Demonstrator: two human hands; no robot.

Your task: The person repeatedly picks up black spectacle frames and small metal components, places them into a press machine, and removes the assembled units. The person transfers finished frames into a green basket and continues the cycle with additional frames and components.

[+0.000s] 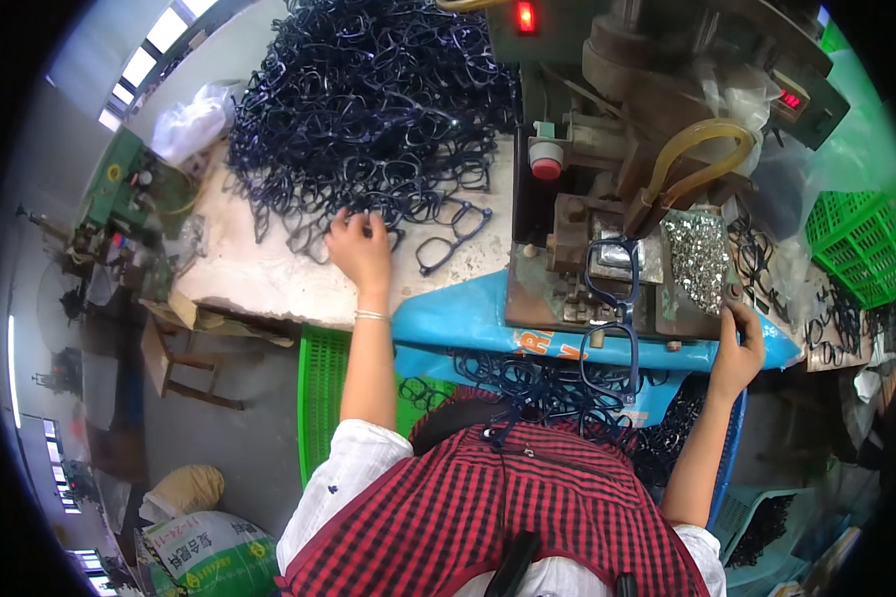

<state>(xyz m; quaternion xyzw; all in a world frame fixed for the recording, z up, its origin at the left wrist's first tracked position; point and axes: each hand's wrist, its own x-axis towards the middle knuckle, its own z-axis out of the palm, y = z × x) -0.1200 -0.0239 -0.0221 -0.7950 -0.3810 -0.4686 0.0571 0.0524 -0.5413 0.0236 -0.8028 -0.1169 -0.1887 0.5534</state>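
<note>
My left hand [360,249] reaches to the near edge of a large heap of dark eyeglass frames [368,109]. Its fingers are curled onto a frame there. One single eyeglass frame [454,237] lies just right of that hand on the pale tabletop. A further dark blue eyeglass frame [635,353] sits at the front of a bench machine [567,239], its lower lens reaching past the machine's front edge. My right hand [739,348] is at the machine's right front corner, below a tray of small shiny metal parts [695,261]. Its fingertips are pinched together; what they hold is too small to tell.
A blue sheet [458,313] hangs over the table edge, with more frames [528,383] gathered below it. Green crates stand at the lower left [321,398] and far right [856,239]. The machine carries a red button [546,167] and a yellowish hose loop [702,139].
</note>
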